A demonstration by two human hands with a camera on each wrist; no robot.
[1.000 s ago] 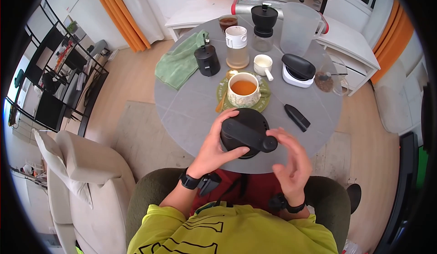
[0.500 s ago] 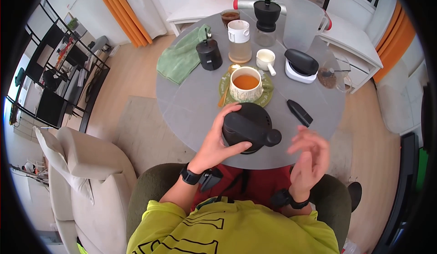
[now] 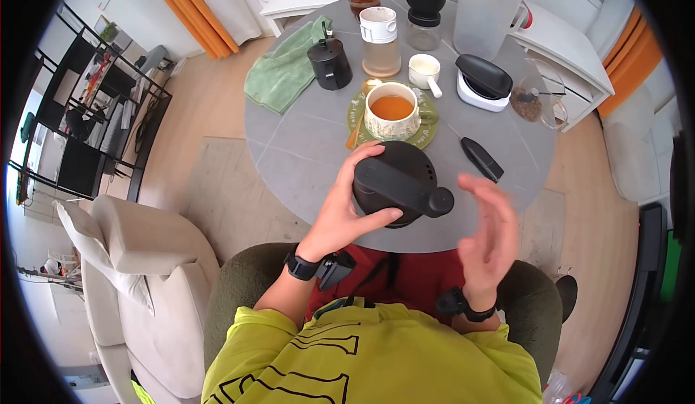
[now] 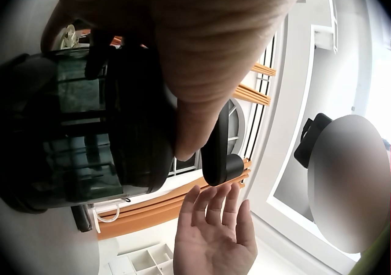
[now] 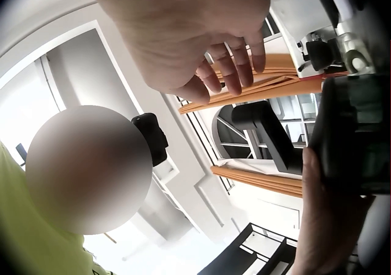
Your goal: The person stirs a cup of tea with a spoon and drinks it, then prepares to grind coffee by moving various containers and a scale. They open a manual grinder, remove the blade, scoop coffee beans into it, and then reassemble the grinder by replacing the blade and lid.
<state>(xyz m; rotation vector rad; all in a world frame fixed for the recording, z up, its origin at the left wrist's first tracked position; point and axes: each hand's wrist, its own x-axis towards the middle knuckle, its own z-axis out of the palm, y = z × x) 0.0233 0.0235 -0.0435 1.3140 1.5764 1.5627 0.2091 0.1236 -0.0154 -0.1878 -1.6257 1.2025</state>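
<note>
A black lidded device (image 3: 394,179) with a crank handle on top stands at the near edge of the round grey table (image 3: 289,165). The left hand (image 3: 344,212) grips its side, thumb on the near side and fingers round the far left. In the left wrist view the device (image 4: 137,122) shows a glass section with dark ends. Held away from the crank knob (image 3: 440,201), the right hand (image 3: 489,237) is raised with relaxed fingers and touches nothing. Its fingers (image 5: 235,67) hang apart from the crank arm (image 5: 275,134) in the right wrist view.
Beyond the device stands a cup of orange-brown liquid (image 3: 392,111) on a green saucer. Around it are a black pitcher (image 3: 330,64), green cloth (image 3: 279,82), small white cup (image 3: 424,71), white scale (image 3: 481,96), black handheld tool (image 3: 481,159), manual grinder (image 3: 425,2) and clear jug (image 3: 485,17).
The right hand has moved off the crank knob, out to the right. The left hand keeps its grip on the device. The head view has shifted, so the tabletop sits higher in the picture.
</note>
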